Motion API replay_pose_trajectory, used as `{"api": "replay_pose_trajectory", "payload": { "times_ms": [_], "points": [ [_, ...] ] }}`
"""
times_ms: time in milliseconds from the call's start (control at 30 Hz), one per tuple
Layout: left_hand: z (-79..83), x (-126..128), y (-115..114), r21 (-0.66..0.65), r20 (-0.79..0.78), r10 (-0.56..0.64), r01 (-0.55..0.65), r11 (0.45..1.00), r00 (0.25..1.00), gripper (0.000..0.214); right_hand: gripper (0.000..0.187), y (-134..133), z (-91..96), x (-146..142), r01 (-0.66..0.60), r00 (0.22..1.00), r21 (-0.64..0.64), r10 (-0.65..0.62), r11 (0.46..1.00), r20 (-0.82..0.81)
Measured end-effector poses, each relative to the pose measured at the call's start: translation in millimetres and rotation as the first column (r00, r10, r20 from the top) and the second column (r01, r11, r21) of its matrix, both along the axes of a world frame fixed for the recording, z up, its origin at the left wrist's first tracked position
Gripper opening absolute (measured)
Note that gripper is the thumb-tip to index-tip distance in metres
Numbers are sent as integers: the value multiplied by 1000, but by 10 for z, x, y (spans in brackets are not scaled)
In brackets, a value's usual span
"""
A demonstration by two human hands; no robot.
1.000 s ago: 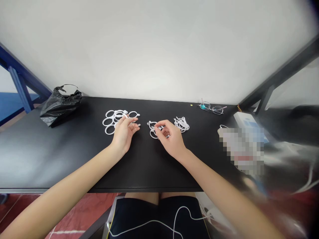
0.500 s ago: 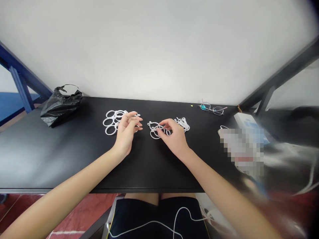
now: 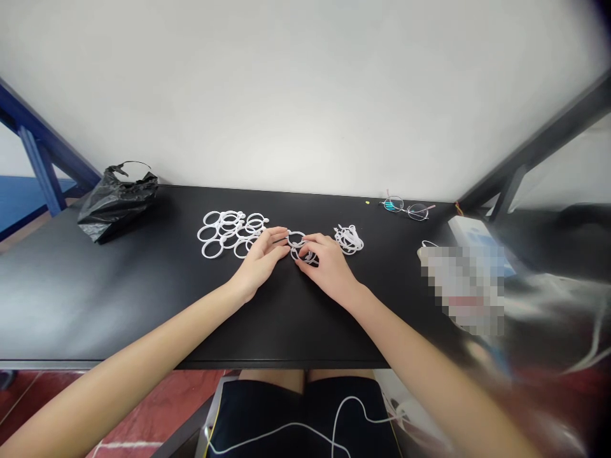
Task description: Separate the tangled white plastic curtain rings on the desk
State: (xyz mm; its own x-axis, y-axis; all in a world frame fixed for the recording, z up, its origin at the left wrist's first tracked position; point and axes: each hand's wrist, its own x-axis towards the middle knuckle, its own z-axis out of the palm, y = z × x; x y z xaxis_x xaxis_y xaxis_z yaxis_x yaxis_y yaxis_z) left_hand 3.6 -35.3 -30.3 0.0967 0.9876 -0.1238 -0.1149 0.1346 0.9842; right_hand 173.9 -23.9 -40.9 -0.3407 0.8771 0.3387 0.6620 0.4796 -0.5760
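Several white plastic rings with small knobs (image 3: 296, 238) lie in a small cluster on the black table in front of me. My right hand (image 3: 327, 257) curls over this cluster from the right, thumb and fingers closed on a ring. From the left, my left hand (image 3: 265, 254) reaches in with outstretched fingers, thumb apart from them. Its fingertips are at the cluster's left edge; whether they touch it I cannot tell. Behind and left of that hand is a wider spread of similar white rings (image 3: 212, 248). A tangled white bundle (image 3: 349, 239) rests beyond my right hand.
A black plastic bag (image 3: 119, 200) stands at the back left of the table (image 3: 143, 305). Eyeglasses (image 3: 405, 208) lie at the back right. A white and blue box (image 3: 480, 242) and blurred clear plastic are at the right. A white cable (image 3: 281, 427) crosses my lap.
My left hand has moved right, from the ring spread to the small cluster, uncovering more of the spread. My right hand has shifted slightly, and the clustered rings are now closer together.
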Motion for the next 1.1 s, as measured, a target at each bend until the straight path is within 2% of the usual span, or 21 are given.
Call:
{"api": "replay_pose_trajectory", "payload": {
  "times_ms": [133, 267, 467, 633, 733, 900, 1100],
  "points": [
    [-10, -9, 7, -3, 5, -22, 22, 1000, 1000, 38, 10, 14, 2, -1, 31, 991, 58, -23, 998, -136],
    [-20, -7, 15, 31, -21, -119, 119, 992, 993, 31, 16, 10, 25, 1, 47, 983, 60, -35, 997, -181],
    [-8, -3, 10, 102, -104, -156, 167, 981, 982, 29, 8, 1, 87, 15, 68, 992, 18, -66, 997, -104],
    [-15, -21, 20, 153, -164, -140, 165, 974, 976, 21, 30, -25, 172, 63, 93, 991, -116, -80, 989, 107],
    [-32, -19, 20, 174, -176, -173, 203, 964, 969, 17, 28, -37, 166, 64, 55, 990, -155, -33, 986, 138],
    [-63, 1, 6, 221, -164, -174, 209, 953, 971, 26, 17, -16, 89, 31, 1, 1000, -164, -6, 986, -30],
    [-46, -7, 9, 247, -202, -138, 187, 951, 970, 25, 10, -32, 105, -4, -13, 956, -36, 2, 999, -292]
  ]
}}
